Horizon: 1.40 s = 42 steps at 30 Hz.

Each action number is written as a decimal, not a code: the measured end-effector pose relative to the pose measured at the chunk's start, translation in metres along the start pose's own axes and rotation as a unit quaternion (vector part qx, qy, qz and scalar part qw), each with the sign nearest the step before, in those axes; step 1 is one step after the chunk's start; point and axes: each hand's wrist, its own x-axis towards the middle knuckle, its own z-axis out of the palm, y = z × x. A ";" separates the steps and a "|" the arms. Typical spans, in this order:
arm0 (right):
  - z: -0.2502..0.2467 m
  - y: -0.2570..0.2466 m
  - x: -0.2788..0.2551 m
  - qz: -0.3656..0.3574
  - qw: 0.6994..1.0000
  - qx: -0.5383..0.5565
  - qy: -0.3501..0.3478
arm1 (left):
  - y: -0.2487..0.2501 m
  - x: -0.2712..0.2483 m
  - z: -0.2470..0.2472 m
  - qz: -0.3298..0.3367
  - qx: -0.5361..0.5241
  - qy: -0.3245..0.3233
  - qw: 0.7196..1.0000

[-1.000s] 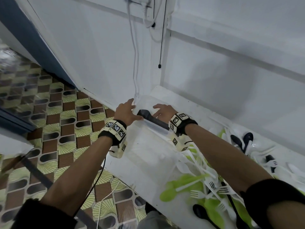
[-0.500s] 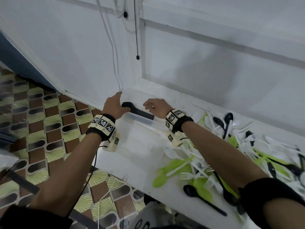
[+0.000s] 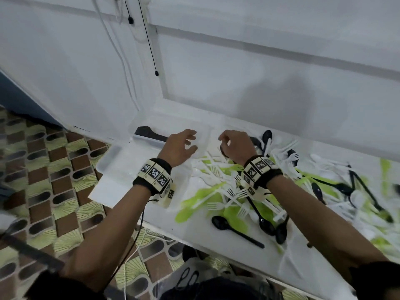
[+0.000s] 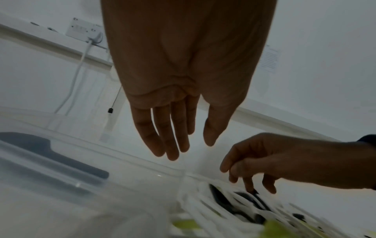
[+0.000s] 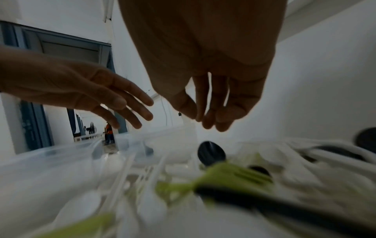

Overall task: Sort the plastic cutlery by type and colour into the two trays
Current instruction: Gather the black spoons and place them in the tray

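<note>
The plastic cutlery (image 3: 238, 191) lies in a loose tangle on the white table (image 3: 134, 202), spreading rightward from the clear trays: white forks, green pieces and black spoons crossed over one another. One black spoon (image 3: 236, 231) lies apart at the near edge of the heap. A black piece (image 3: 151, 135) already sits in the far compartment of the clear tray (image 3: 112, 159) at the left end of the table; which kind it is I cannot tell. Another clear tray wall (image 3: 203, 137) rises just beside the heap, and whether it belongs to the same tray or a second one is hard to say through the transparent plastic.

These pieces will likely be very light, thin and a little springy, smooth enough to slide, and the fork tines will probably snag on neighbours. A pinch at mid-handle looks the safest hold, lifting straight up to free one piece from the pile.

Counting is rough, since the heap is blurred: about six black spoons show, several green pieces, and white forks too many and too overlapped to count.

The left hand (image 3: 179, 148) hovers over the tray edge with fingers straight and spread, holding nothing. The right hand (image 3: 236, 146) hangs over the far end of the heap, fingers loosely curled downward, thumb near the fingertips, nothing between them in the wrist view
</note>
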 end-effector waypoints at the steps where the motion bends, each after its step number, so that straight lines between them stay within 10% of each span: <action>1: -0.002 0.011 -0.010 0.012 0.999 -0.031 -0.028 | 0.007 -0.008 0.010 0.009 0.001 -0.010 1.000; 20: -0.006 0.041 -0.035 0.068 0.983 -0.074 -0.150 | 0.062 -0.166 0.126 -0.015 0.253 -0.097 0.962; 30: -0.032 0.026 -0.044 0.079 0.967 0.213 0.116 | 0.040 -0.162 0.122 0.015 0.282 -0.122 0.951; 42: -0.069 0.048 -0.089 0.094 0.946 0.284 0.122 | 0.061 -0.130 0.084 0.096 0.002 -0.139 0.986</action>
